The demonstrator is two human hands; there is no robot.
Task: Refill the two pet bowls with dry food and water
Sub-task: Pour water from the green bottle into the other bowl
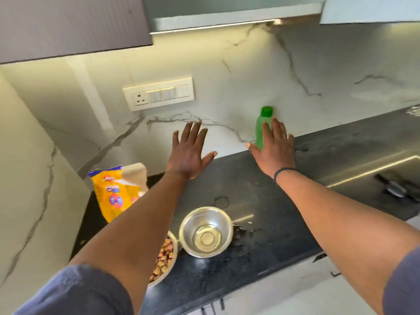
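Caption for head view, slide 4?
Open hands raised above kibble bowl, water bowl, capped green bottle.

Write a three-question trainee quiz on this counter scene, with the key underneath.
1. True or false: the left hand grips the green bottle.
2. What fills the steel bowl partly hidden under the left forearm?
A. kibble
B. water
C. nothing
3. Fill in: the other steel bowl holds clear ____.

Key:
1. False; both hands are spread open, and the right hand is in front of the bottle.
2. A
3. water
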